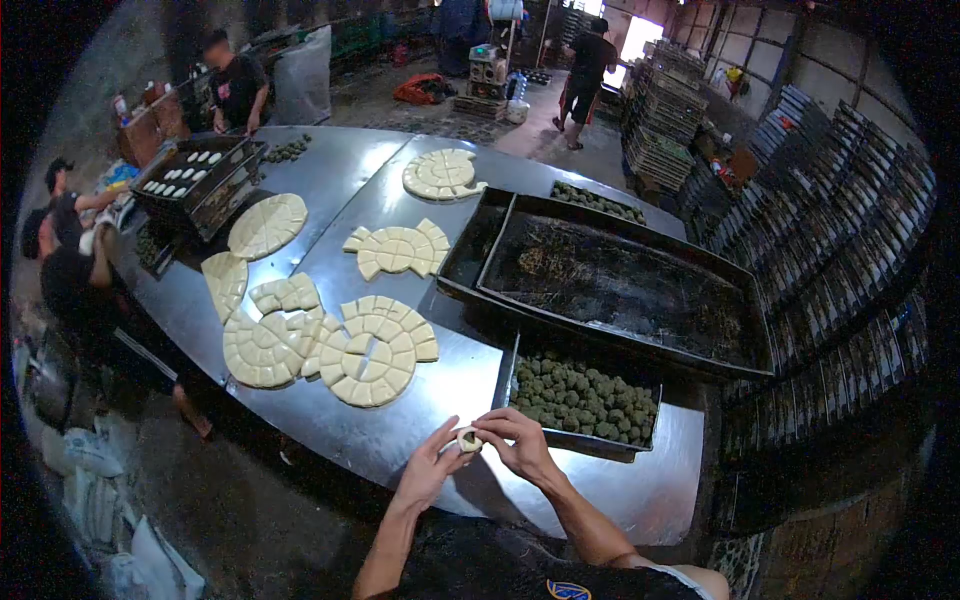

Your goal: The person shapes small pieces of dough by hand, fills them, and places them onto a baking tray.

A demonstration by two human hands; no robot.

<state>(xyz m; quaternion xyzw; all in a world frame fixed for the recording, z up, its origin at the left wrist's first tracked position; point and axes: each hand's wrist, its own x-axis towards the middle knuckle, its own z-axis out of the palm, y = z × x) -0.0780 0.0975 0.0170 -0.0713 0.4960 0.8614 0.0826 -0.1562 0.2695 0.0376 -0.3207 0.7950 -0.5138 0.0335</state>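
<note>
Between my two hands, over the near edge of the metal table (470, 380), is a small piece of pale dough (467, 440) with a dark filling ball showing in its middle. My left hand (432, 462) cups the dough from the left, and the fingers of my right hand (515, 440) pinch its rim from the other side. Just beyond my right hand stands a tray of dark green filling balls (580, 395). Ahead and to the left lie rounds of cut dough (378, 355), scored into small pieces, some with pieces gone.
A large dark baking tray (620, 285) overlaps the table's right side. Stacked trays (830, 220) line the right wall. Across the table, a co-worker (238, 85) stands by a tray of white pieces (185, 172); other people are at the left, and one person (588, 75) stands farther back.
</note>
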